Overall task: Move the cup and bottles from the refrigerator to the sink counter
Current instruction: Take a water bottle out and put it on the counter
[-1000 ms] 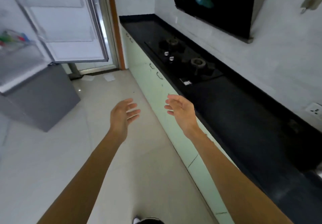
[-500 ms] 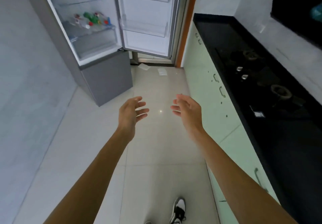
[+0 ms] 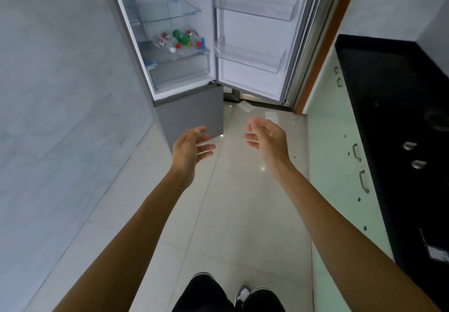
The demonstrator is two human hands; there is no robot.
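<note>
The refrigerator [image 3: 189,115] stands ahead with its upper door [image 3: 255,32] swung open to the right. Several clear plastic bottles [image 3: 181,41] with red, green and white caps lie on a lower glass shelf inside. I cannot make out a cup among them. My left hand [image 3: 190,150] and my right hand [image 3: 267,139] are stretched out in front of me over the floor, palms facing each other, fingers apart and empty. Both hands are well short of the shelf.
A black counter [image 3: 388,122] with a gas hob runs along the right over pale green cabinets [image 3: 335,156] with metal handles. A grey wall [image 3: 60,93] closes the left side. Light tiled floor [image 3: 233,214] lies between. Two scraps of paper [image 3: 247,106] lie by the door's foot.
The view has swung left from the counter to face the refrigerator, which is now closer and centred. Both hands stay open and outstretched.
</note>
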